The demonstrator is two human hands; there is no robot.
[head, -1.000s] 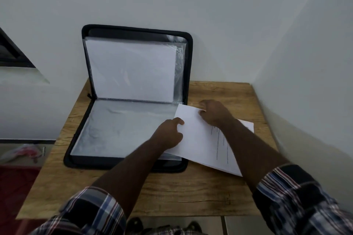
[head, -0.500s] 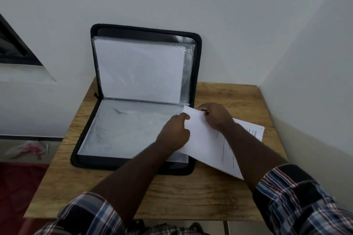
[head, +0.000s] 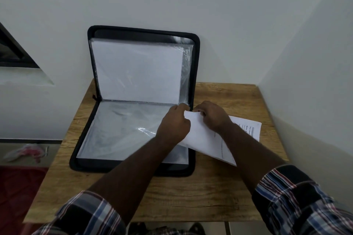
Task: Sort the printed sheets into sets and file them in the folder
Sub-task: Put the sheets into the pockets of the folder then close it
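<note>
Insertion goes best if the left hand [head: 174, 127], pinching the clear plastic sleeve [head: 133, 131] of the black zip folder [head: 145, 30] at frame centre, spreads its mouth while the right hand [head: 212, 116], gripping the white printed sheets [head: 208, 139], feeds their corner squarely inside.

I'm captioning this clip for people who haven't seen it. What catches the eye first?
The black zip folder stands open against the wall, its clear sleeves showing white paper. At its right edge the left hand and right hand both grip the printed sheets, which trail onto the wooden table.

My forearms are bare; plaid shirt sleeves [head: 298, 202], checked dark blue, red and white, are rolled near the elbows.
</note>
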